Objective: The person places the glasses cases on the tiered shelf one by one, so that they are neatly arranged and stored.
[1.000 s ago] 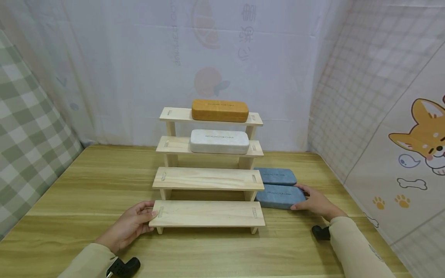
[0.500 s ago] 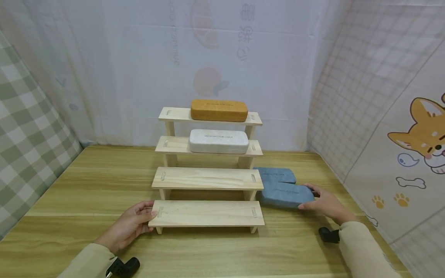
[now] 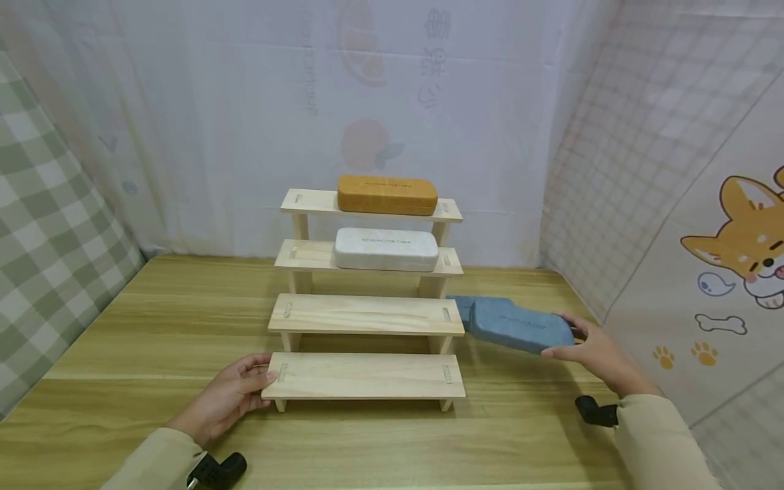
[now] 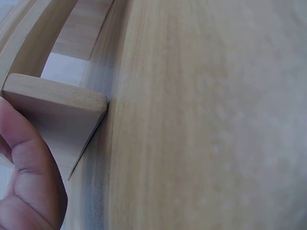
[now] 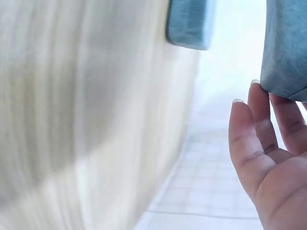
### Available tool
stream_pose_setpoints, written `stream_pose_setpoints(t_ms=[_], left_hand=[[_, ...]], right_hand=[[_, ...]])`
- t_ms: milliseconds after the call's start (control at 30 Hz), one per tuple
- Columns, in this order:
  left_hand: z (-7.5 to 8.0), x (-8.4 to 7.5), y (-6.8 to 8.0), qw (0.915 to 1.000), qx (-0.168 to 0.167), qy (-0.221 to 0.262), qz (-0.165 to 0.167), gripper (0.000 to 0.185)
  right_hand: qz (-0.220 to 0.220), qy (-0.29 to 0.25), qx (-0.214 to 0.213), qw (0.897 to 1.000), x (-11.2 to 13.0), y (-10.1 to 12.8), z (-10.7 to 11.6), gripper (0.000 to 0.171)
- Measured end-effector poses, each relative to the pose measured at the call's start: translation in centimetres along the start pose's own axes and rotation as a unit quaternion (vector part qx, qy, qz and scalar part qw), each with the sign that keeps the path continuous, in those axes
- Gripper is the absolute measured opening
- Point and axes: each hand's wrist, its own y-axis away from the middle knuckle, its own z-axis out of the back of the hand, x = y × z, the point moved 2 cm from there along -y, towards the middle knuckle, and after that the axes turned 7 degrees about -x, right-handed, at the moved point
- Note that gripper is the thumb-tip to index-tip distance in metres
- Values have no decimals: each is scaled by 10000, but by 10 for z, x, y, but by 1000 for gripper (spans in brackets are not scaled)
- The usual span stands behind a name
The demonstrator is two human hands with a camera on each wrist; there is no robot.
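Blue case (image 3: pixel 517 325) gripped at its right end by right hand (image 3: pixel 597 355), lifted near table's (image 3: pixel 153 327) right edge; second blue case (image 3: pixel 461 305) behind, wooden rack (image 3: pixel 366 316) left, its bottom step's end held by left hand (image 3: pixel 226 401).

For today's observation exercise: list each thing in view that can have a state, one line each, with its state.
Right hand: grips one end of the lifted blue case.
Lifted blue case: closed, tilted, off the table.
Other blue case: mostly hidden.
Orange case: closed, top shelf.
White case: closed, second shelf.
Left hand: holds the bottom shelf.
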Motion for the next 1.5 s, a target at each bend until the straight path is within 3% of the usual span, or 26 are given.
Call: stream_pose_setpoints(t_ms=[233, 600, 1067, 1500], left_hand=[[0, 0, 0, 10000, -38, 33, 15, 66], [0, 1, 0, 10000, -72, 10, 4, 65], [-1, 0, 0, 9999, -131, -28, 58, 60], [-1, 0, 0, 9999, -126, -35, 70, 63]], right_hand=[[76, -6, -144, 9999, 10, 5, 9, 88], [249, -188, -117, 9994, 39, 7, 3, 86], [352, -645, -31, 9973, 81, 2, -20, 92], [347, -420, -14, 9985, 116, -11, -48, 93]])
